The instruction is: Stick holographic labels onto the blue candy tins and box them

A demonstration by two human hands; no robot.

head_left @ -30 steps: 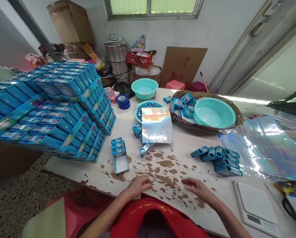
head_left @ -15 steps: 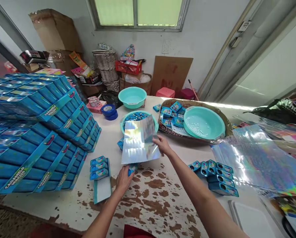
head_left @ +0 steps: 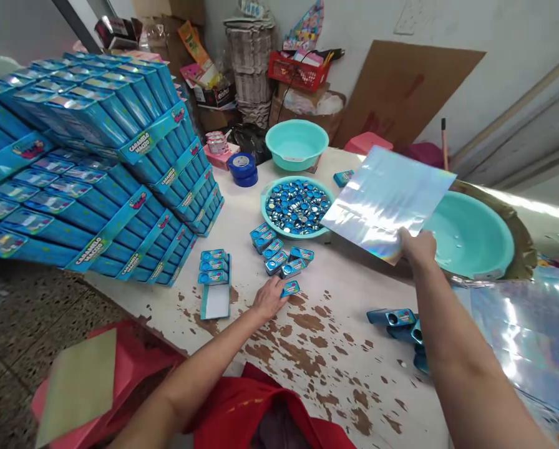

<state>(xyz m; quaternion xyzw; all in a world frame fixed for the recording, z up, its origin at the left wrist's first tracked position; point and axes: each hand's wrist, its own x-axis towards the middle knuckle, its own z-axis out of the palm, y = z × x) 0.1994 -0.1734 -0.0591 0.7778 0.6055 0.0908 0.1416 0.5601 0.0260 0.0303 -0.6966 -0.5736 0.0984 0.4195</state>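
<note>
My right hand (head_left: 418, 247) pinches the lower corner of a shiny holographic sheet (head_left: 387, 199), holding it tilted above the table. My left hand (head_left: 270, 298) has its fingers closed on a small blue candy box (head_left: 291, 289) at the table surface. Several similar blue boxes (head_left: 274, 248) stand grouped just beyond that hand. To its left lies a shallow display tray (head_left: 216, 302) with three blue boxes (head_left: 213, 265) at its far end and bare white card at the near end. A turquoise basin (head_left: 263, 201) full of small round blue and silver caps is behind the group.
Stacked trays of blue boxes (head_left: 120, 181) rise at the left. Another turquoise basin (head_left: 297, 140), blue tape rolls (head_left: 243, 168) and a basin with white pieces (head_left: 480, 231) stand farther back. More boxes (head_left: 392, 317) and holographic sheets (head_left: 532, 324) lie right. A red stool (head_left: 134, 355) is below left.
My right hand has carried the sheet right, away from the boxes and the basin of caps, which now show. My left hand stays at a box near the group. The view has turned and moved closer.
</note>
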